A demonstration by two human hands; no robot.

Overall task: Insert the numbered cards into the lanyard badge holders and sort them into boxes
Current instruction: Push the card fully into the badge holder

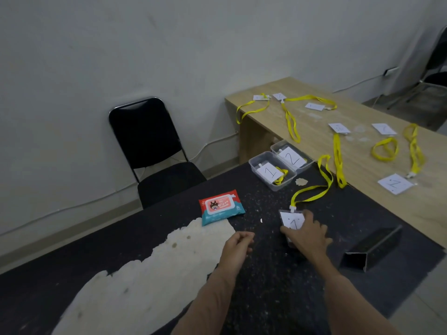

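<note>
Over the near table point(266, 293) the left hand point(238, 243) rests with fingers loosely curled, holding nothing. Just right of it, the right hand point(306, 234) lies on the holder point(285, 213), thumb and fingers pinching its edges. The card point(294, 224) marked 1 looks seated inside. I'd say insertion is finishing. Next, lift it, with its lanyard point(312, 189), to the far box point(254, 163) showing 1.
</note>
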